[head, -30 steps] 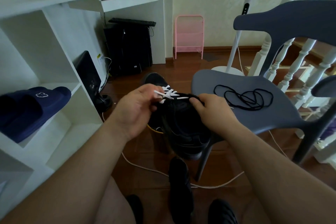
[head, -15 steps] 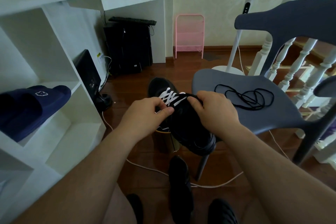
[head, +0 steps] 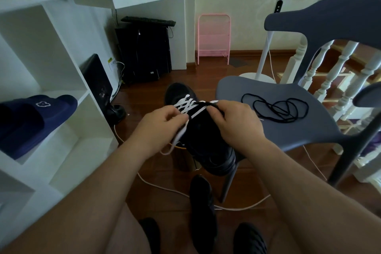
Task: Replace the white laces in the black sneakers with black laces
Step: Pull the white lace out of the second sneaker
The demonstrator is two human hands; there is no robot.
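Wood floor (head: 156, 93) runs under everything, w/ a white cable (head: 165, 188) snaking across it. Nearest the camera, a second black sneaker (head: 203, 210) lies on the floor between the person's feet, prob. waiting its turn; can't tell its lace state.

Just beyond, both hands hold the black sneaker (head: 208, 142) up in the air, heel toward the person & toe pointing away, so the lacing faces up where it's easy to see & work. Left hand (head: 158, 128) pinches a loose run of the white lace (head: 181, 132), which hangs slack below the fingers – looks like it's being drawn out of an eyelet. Right hand (head: 237, 123) grips the shoe's collar/tongue side, fingers curled on it, likely to brace vs. the pull. Lace is still crisscrossed thru most eyelets, so removal seems early.

Next out, grey chair (head: 288, 130) sits just right of the shoe; black laces (head: 276, 108) lie coiled on its seat, within easy reach for the swap.

Farther off: white shelf unit (head: 61, 109) at left w/ a navy slipper (head: 35, 119), pink rack (head: 213, 37) against the wall.
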